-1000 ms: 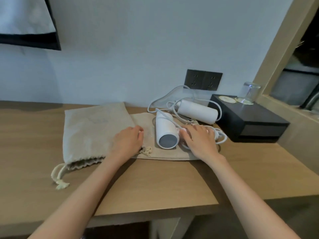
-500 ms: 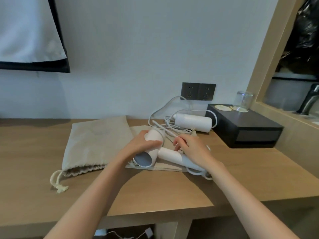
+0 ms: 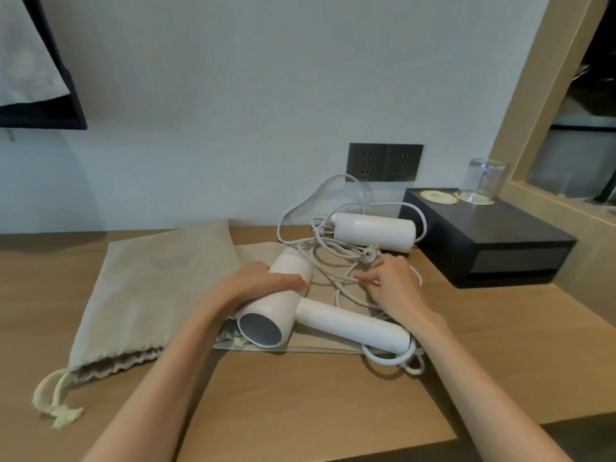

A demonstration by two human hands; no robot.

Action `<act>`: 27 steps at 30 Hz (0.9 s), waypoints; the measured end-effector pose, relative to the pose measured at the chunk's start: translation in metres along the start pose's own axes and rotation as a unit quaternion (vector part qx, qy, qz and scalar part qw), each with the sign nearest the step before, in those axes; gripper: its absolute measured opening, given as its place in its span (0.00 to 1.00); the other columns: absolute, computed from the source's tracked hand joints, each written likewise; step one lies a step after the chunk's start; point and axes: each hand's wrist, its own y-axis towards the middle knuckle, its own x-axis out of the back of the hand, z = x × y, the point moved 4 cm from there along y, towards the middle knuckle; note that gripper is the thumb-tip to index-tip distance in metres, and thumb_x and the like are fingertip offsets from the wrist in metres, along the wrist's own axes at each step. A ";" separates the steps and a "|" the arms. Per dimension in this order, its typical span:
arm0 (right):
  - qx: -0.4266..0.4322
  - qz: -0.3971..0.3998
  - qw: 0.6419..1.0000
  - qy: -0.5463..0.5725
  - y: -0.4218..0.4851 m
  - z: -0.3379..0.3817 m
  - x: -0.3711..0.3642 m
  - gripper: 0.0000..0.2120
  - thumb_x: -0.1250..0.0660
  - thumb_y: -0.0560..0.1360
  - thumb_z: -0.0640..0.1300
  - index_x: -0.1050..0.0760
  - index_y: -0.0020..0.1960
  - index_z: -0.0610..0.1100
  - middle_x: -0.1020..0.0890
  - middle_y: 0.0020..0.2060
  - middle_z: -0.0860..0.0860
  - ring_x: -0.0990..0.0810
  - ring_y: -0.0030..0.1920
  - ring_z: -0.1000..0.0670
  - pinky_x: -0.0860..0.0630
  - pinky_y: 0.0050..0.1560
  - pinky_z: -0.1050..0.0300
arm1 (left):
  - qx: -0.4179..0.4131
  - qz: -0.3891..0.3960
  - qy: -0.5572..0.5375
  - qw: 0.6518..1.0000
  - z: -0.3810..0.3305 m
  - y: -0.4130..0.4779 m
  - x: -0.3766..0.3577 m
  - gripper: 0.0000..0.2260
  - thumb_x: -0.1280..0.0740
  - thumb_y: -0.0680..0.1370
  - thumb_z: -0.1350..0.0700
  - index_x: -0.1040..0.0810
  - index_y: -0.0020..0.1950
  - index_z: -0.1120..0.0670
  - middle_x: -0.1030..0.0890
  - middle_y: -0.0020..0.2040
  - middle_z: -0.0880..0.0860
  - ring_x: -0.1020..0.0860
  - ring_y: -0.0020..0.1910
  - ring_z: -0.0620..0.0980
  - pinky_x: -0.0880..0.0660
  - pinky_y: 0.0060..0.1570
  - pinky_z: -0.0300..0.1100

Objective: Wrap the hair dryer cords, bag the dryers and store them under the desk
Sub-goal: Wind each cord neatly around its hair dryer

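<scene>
Since neither cord is coiled yet, I'd say this job has barely started. Left hand (image 3: 266, 281) grips the barrel of the near dryer (image 3: 333, 318), thumb across the top and fingers curled round the far side, holding it on a flat bag (image 3: 320, 346) mid-desk (image 3: 300, 411). Right hand (image 3: 393, 285) sits just right of it, fingers bunched together and pinching the cord (image 3: 336, 261) close to a plug (image 3: 368, 254), which lies just past the fingertips. That cord is one loose tangle running between the two dryers, so honestly I can't tell which dryer the plug belongs to. Another loop hangs off the end of the near dryer's handle, near right.

Far dryer (image 3: 373, 232) lies on its side by the wall, just left of a black box (image 3: 493, 248), with cord arcing up in front of the sockets (image 3: 383, 162).

A second bag (image 3: 160, 288) lies on the left, mouth towards the near edge, drawstring trailing. It looks limp, probably empty.

So: nothing wrapped, nothing bagged, nothing under the desk. My guess is the current step is sorting out the plug end before winding the first cord.
</scene>
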 end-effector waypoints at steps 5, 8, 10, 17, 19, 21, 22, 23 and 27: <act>-0.040 -0.073 0.993 0.079 -0.002 0.002 0.006 0.11 0.30 0.73 0.40 0.19 0.54 0.51 0.27 0.46 0.52 0.30 0.50 0.50 0.30 0.52 0.55 | -0.036 -0.033 -0.066 0.997 -0.003 -0.008 0.002 0.24 0.27 0.63 0.42 0.25 0.53 0.53 0.19 0.42 0.52 0.19 0.36 0.49 0.28 0.28 0.37; -0.008 -0.068 0.984 0.161 -0.005 0.017 0.012 0.17 0.30 0.72 0.36 0.21 0.57 0.53 0.25 0.35 0.53 0.25 0.38 0.54 0.25 0.44 0.59 | -0.068 -0.064 -0.119 0.988 -0.004 -0.016 0.006 0.25 0.25 0.62 0.45 0.27 0.55 0.50 0.20 0.44 0.49 0.19 0.37 0.46 0.28 0.26 0.36; 0.019 -0.027 0.980 0.197 -0.009 0.032 0.015 0.17 0.30 0.73 0.40 0.25 0.58 0.56 0.22 0.35 0.54 0.23 0.37 0.56 0.24 0.41 0.62 | -0.091 -0.087 -0.148 0.981 -0.005 -0.020 0.011 0.29 0.27 0.58 0.45 0.27 0.58 0.47 0.20 0.46 0.47 0.20 0.39 0.44 0.28 0.27 0.35; 0.046 0.028 0.994 0.092 -0.024 0.049 0.037 0.10 0.41 0.79 0.54 0.21 0.49 0.58 0.19 0.40 0.59 0.23 0.42 0.60 0.27 0.41 0.63 | -0.158 -0.168 -0.253 0.940 -0.009 -0.030 0.037 0.28 0.26 0.58 0.48 0.25 0.58 0.45 0.20 0.48 0.45 0.20 0.40 0.42 0.28 0.26 0.31; 0.037 -0.044 0.996 0.075 -0.031 0.052 0.048 0.14 0.43 0.79 0.58 0.20 0.48 0.57 0.20 0.40 0.59 0.24 0.42 0.60 0.29 0.39 0.62 | -0.165 -0.189 -0.286 0.925 -0.008 -0.032 0.043 0.27 0.26 0.59 0.49 0.25 0.57 0.46 0.20 0.48 0.46 0.20 0.41 0.43 0.27 0.27 0.33; 0.045 -0.113 0.990 0.069 -0.035 0.056 0.052 0.15 0.44 0.78 0.58 0.20 0.46 0.53 0.22 0.39 0.58 0.25 0.42 0.57 0.31 0.37 0.62 | -0.172 -0.203 -0.308 0.914 -0.006 -0.032 0.046 0.27 0.26 0.59 0.50 0.24 0.58 0.48 0.19 0.49 0.48 0.20 0.42 0.45 0.27 0.27 0.34; 0.051 -0.127 0.988 0.065 -0.036 0.058 0.051 0.14 0.43 0.78 0.57 0.22 0.47 0.52 0.23 0.42 0.58 0.26 0.45 0.57 0.33 0.38 0.63 | -0.175 -0.211 -0.315 0.909 -0.005 -0.033 0.046 0.27 0.26 0.59 0.50 0.24 0.58 0.48 0.19 0.49 0.48 0.20 0.42 0.45 0.27 0.27 0.33; 0.053 -0.131 0.987 0.072 -0.036 0.059 0.048 0.11 0.42 0.78 0.55 0.22 0.50 0.52 0.24 0.46 0.58 0.28 0.49 0.57 0.33 0.41 0.66 | -0.176 -0.220 -0.321 0.904 -0.005 -0.033 0.046 0.28 0.27 0.59 0.49 0.24 0.58 0.49 0.19 0.49 0.49 0.20 0.42 0.45 0.27 0.28 0.33; 0.013 -0.169 0.978 0.122 -0.038 0.057 0.038 0.12 0.42 0.80 0.47 0.27 0.61 0.49 0.31 0.63 0.53 0.37 0.65 0.54 0.37 0.58 0.65 | -0.190 -0.244 -0.337 0.889 -0.003 -0.034 0.047 0.26 0.26 0.59 0.50 0.24 0.56 0.48 0.20 0.49 0.49 0.20 0.43 0.46 0.26 0.32 0.36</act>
